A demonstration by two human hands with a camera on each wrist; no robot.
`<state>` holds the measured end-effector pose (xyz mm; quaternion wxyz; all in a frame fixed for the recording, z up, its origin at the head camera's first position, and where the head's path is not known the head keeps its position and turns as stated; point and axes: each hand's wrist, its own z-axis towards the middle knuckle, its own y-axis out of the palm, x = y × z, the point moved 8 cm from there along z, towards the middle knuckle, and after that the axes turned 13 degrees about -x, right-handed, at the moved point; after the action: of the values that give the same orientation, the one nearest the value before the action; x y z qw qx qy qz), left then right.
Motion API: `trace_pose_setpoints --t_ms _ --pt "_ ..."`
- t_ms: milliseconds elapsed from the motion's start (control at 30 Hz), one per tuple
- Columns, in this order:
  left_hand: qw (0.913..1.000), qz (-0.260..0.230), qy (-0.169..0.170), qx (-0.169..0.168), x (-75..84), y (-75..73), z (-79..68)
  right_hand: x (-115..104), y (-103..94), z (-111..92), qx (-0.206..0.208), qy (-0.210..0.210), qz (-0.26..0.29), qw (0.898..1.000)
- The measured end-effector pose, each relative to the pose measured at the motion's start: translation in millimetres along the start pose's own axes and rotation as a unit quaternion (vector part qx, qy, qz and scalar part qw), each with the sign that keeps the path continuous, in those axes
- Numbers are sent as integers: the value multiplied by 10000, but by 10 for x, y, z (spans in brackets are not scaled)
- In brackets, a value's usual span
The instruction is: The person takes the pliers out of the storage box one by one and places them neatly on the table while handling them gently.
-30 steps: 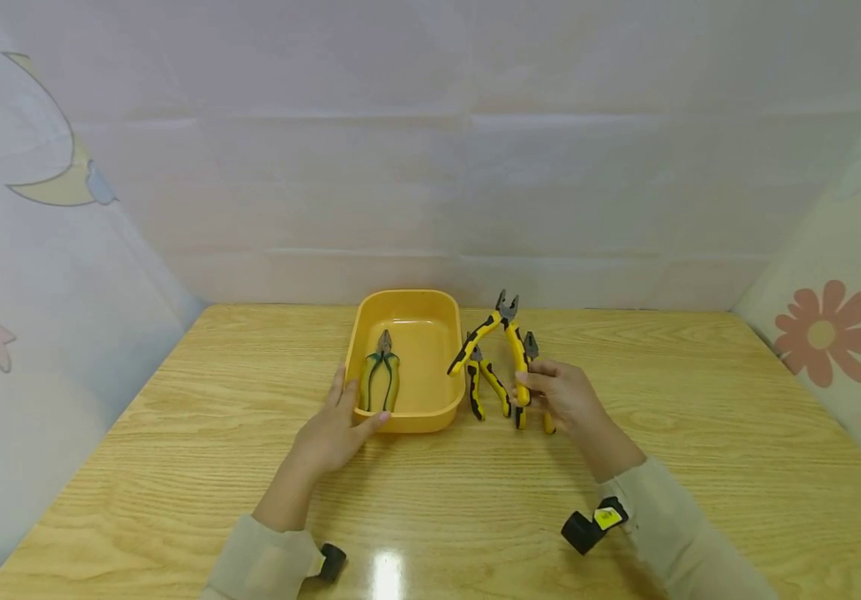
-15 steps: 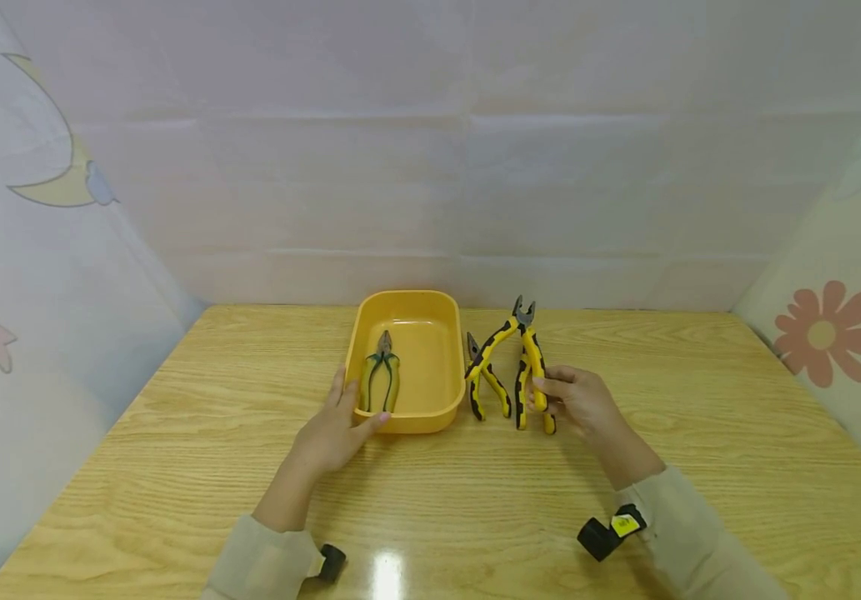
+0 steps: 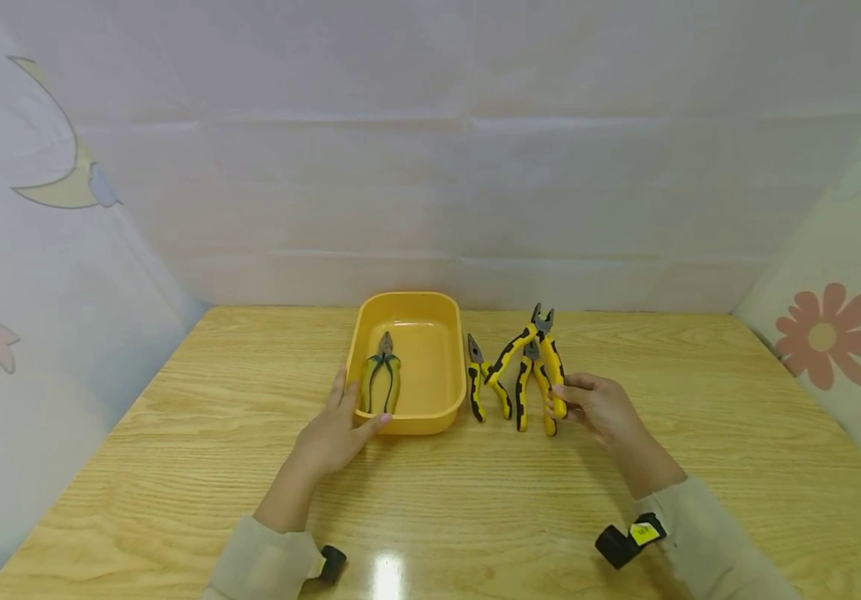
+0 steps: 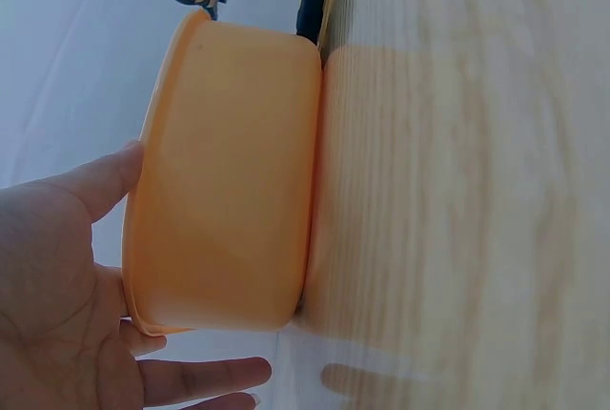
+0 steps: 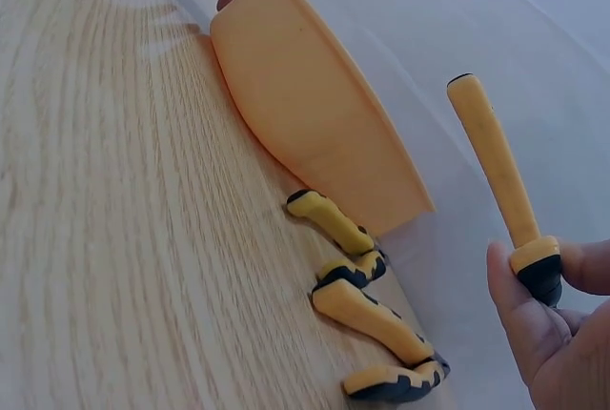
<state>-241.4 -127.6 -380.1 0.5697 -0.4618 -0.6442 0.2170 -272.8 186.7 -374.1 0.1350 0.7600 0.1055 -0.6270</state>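
My left hand (image 3: 328, 437) rests at the near left corner of a yellow plastic tray (image 3: 415, 424), thumb on the near wall and fingers along the left side. Green-and-yellow pliers (image 3: 392, 379) lie inside, jaws pointing away. My right hand (image 3: 601, 407) pinches one handle of black-and-yellow pliers (image 3: 554, 367), raised above the table with their handles spread. Below and behind these lie a second pair of black-and-yellow pliers (image 3: 523, 404), partly hidden. Long-nosed black-and-yellow pliers (image 3: 475, 354) lie between that pair and the tray.
Everything stands on a wood-grained table (image 3: 430, 508), near its far edge. A pale cloth backdrop (image 3: 430, 183) with printed shapes rises behind and at both sides. A small black camera (image 3: 618, 546) is worn on the right sleeve.
The right hand has moved right and slightly nearer with the held pliers, away from the tray. More of the pliers lying on the table now shows. The left hand stays put.
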Motion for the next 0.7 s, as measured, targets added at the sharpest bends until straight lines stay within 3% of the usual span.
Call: trace_pose_setpoints --t_ms 700 --pt "10000 36 -36 -12 -20 9 12 163 -315 -133 83 83 -127 9999"
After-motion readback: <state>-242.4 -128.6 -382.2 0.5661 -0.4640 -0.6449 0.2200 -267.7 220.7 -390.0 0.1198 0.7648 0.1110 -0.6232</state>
